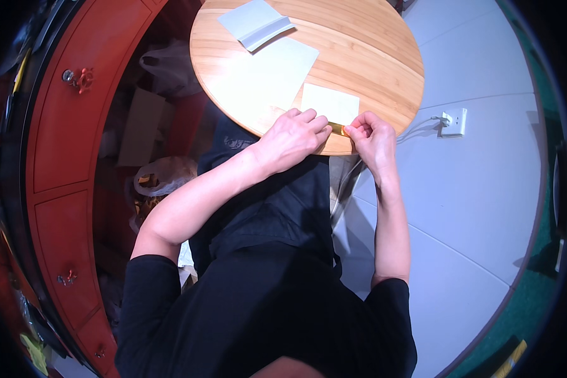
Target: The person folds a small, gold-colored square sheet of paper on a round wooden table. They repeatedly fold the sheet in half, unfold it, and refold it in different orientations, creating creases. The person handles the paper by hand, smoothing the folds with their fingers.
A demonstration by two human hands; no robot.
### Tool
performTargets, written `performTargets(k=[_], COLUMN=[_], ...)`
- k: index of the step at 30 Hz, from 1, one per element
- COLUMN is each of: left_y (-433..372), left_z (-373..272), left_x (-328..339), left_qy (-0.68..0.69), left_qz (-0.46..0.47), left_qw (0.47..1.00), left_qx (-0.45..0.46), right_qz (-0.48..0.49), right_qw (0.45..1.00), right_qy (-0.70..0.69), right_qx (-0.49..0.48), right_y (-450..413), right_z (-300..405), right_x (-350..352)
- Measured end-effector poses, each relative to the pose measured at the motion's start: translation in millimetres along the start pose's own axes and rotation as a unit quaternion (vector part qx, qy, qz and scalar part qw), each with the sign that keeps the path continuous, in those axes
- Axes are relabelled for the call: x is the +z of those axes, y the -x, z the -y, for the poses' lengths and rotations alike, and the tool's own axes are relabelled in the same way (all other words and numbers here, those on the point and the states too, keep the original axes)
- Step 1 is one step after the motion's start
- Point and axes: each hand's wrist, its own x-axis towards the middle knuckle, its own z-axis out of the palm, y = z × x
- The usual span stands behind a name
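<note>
My right hand (pixel 373 141) pinches the right end of a narrow, shiny gold strip (pixel 338 128) between thumb and fingertips. The strip lies along the lower edge of a small white sheet of paper (pixel 331 101), near the round wooden table's (pixel 382 61) near edge. Curled over the strip's left end is my left hand (pixel 297 134), palm down, its fingertips partly hidden, so its hold on the strip is unclear. Up and to the left lies a larger white sheet (pixel 269 71). Beyond that, a pale sheet with a folded, raised edge (pixel 257 23) overlaps its far part.
Red drawers (pixel 66 127) with knobs stand at the left. Under them are a plastic bag (pixel 170 66), a cardboard piece (pixel 141 125) and another bag (pixel 165 175). At right, a plug sits in a wall socket (pixel 452 123), its cable running behind the table.
</note>
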Motion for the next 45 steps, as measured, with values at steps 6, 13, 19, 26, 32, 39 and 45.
performTargets(k=[6,13,19,26,32,39,45], left_y=[5,6,6,15,32,30,33], left_z=[-6,-12,-21,-15,-10,-14,-14], left_x=[2,6,8,6,-7,-8,-8], left_qy=[-0.025,-0.043,-0.081,-0.011,-0.036,-0.036,-0.054], left_qz=[-0.012,-0.036,-0.032,-0.022,-0.035,-0.044,-0.053], left_qw=[1.0,0.998,0.996,0.999,0.998,0.996,0.995], left_qx=[-0.006,0.008,-0.007,-0.021,-0.046,-0.062,-0.058], right_qz=[-0.006,-0.023,-0.237,-0.16,-0.133,-0.147,-0.157], right_qw=[1.0,0.999,0.901,0.916,0.908,0.905,0.895], right_qy=[0.024,0.036,0.207,0.201,0.259,0.3,0.348], right_qx=[0.003,-0.025,-0.298,-0.309,-0.301,-0.264,-0.229], right_y=[-1,2,26,65,71,77,82], right_z=[6,3,24,10,20,6,-19], right_x=[-1,2,15,48,49,33,18])
